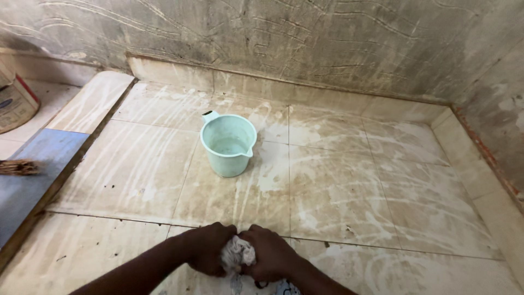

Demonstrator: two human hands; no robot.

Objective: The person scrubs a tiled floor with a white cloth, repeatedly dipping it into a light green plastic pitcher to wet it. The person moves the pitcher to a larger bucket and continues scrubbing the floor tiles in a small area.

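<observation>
My left hand (206, 248) and my right hand (271, 253) meet low in the head view, both clenched around a bunched grey-white wet cloth (238, 254). A strand of the cloth hangs down between my wrists. They hover over a dirty, streaked tile floor (338, 186). A pale green plastic mug (228, 143) with a handle and a spout stands upright on the tiles farther ahead, a little water in its bottom, well apart from my hands.
Rough cement walls (327, 38) close the floor at the back and right, with a low tiled skirting. A raised tiled step (90, 101) and a blue slab (33, 169) lie at left. A bucket edge (15, 101) and broom bristles (19, 166) show far left.
</observation>
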